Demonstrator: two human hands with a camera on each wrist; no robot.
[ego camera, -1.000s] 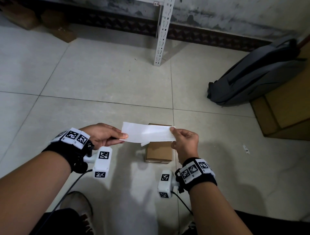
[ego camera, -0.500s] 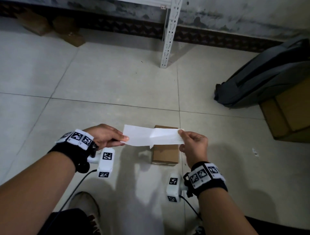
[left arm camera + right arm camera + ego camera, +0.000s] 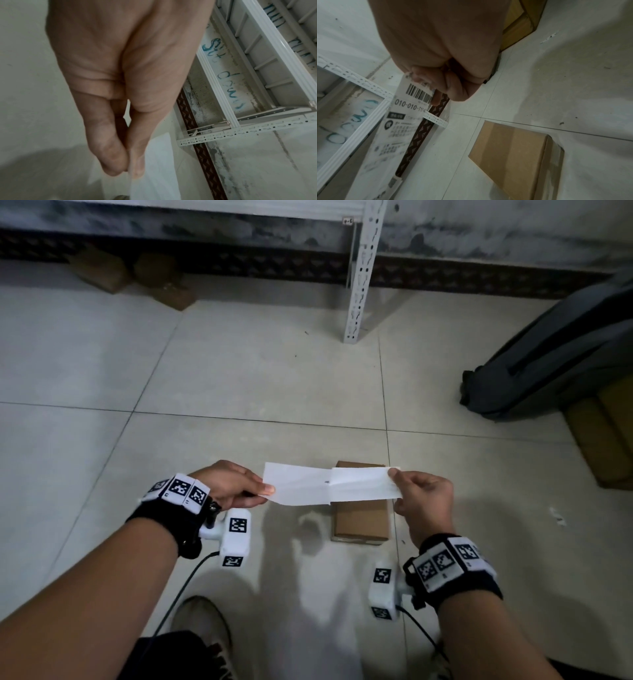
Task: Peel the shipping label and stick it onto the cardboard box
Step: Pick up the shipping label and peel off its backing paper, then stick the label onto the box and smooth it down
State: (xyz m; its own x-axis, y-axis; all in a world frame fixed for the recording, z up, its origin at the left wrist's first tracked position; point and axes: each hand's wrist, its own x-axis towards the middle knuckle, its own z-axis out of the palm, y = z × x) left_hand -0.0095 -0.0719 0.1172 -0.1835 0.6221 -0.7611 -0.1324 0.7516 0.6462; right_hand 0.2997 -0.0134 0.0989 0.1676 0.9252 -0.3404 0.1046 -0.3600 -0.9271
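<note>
A small brown cardboard box (image 3: 361, 518) lies flat on the tiled floor; in the right wrist view the box (image 3: 510, 152) sits below the hand. Above it two hands stretch a white paper strip. My left hand (image 3: 270, 491) pinches the plain backing sheet (image 3: 296, 487) at its left end; the pinch (image 3: 128, 171) shows thumb against finger on white paper (image 3: 154, 169). My right hand (image 3: 394, 479) pinches the shipping label (image 3: 361, 484) at its right end. The printed label (image 3: 399, 121) shows a barcode and numbers under my right fingertips (image 3: 426, 79). Label and backing overlap near the middle.
A white perforated shelf post (image 3: 359, 275) stands on the floor beyond the box. A grey backpack (image 3: 548, 354) leans against larger cardboard boxes (image 3: 603, 440) at the right. Brown blocks (image 3: 102, 272) lie by the far wall. A shoe (image 3: 202, 625) is near the bottom edge.
The hands have drawn apart. The strip is longer now, with the label pulled further right off the backing. The view has shifted so the box sits more to the right.
</note>
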